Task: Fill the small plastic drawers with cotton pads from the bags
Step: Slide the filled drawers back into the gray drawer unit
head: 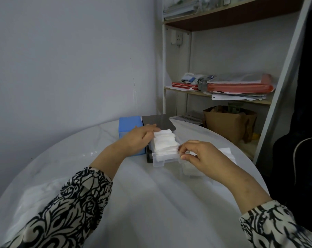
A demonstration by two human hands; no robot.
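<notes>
Cotton pads (165, 143) stand packed in a row in the clear plastic drawer (158, 159), which is pulled out toward the person from a dark-framed drawer unit (158, 121) near the far middle of the round white table (148, 194). Left hand (140, 137) lies along the stack's left side w/ fingers stretched out nearly straight, fingertips at the far end of the pads, pressing rather than gripping. Right hand (199, 154) is at the drawer's front right corner, fingers curled, thumb and forefinger seemingly pinching the nearest pads (could be the drawer's edge instead; knuckles hide the contact). Both arms wear black-and-white patterned sleeves (76, 203).

Blue box (129, 126) stands just left of the unit, touching or nearly so, partly hidden by the left wrist. More white pads (226, 153) lie on the table behind the right hand, mostly covered by it. Clear plastic bag (32, 197) sits near left, under the left forearm. Beyond the table at right: shelf unit (223, 97) w/ books, papers, an orange folder (241, 87), and a brown paper bag (228, 122) lower down.
</notes>
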